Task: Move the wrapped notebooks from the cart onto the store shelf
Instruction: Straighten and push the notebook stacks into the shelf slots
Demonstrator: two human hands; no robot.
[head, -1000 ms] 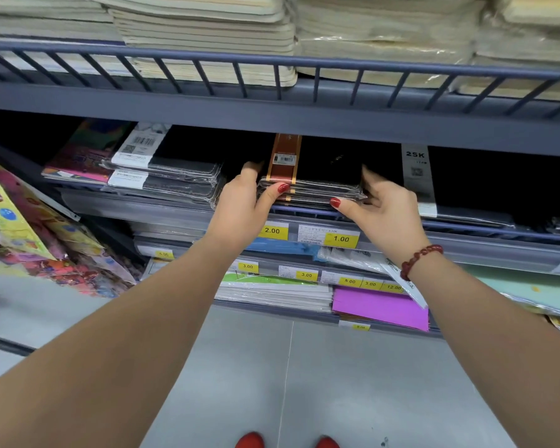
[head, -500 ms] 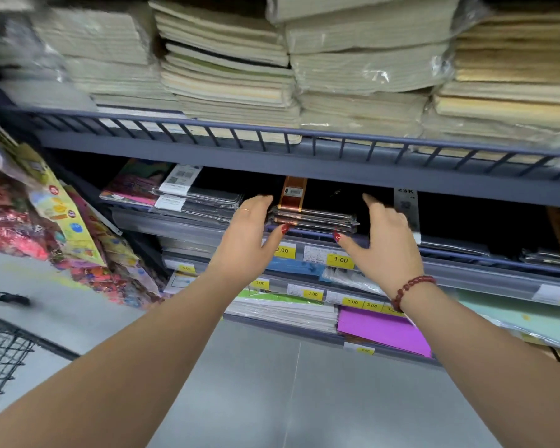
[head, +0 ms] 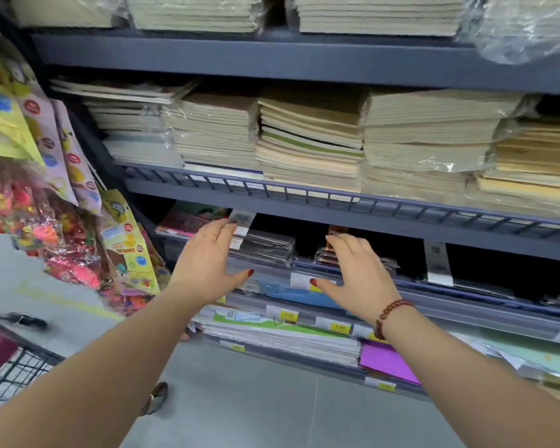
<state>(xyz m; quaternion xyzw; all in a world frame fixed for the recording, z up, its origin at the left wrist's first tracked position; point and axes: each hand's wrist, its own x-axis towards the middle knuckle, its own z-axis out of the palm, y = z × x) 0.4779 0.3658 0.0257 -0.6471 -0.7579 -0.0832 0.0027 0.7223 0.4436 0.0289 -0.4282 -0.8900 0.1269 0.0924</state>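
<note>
A small stack of dark wrapped notebooks (head: 389,262) with a brown band lies on the grey store shelf (head: 353,211), partly hidden behind my right hand (head: 358,274). That hand hovers open in front of the stack, fingers spread, holding nothing. My left hand (head: 207,261) is also open and empty, in front of a second stack of dark wrapped notebooks (head: 267,245) to the left. The black wire cart (head: 13,370) shows at the bottom left corner.
Tall stacks of cream notebooks (head: 307,143) fill the shelf above. Lower shelves hold paper pads (head: 282,337), a purple sheet (head: 385,362) and yellow price tags (head: 286,315). Colourful hanging packets (head: 46,195) crowd the left. Grey floor lies below.
Both hands have let go of the dark notebook stack and drawn back from the shelf, fingers spreading. The view has tilted up and pulled away, bringing the cart corner into sight.
</note>
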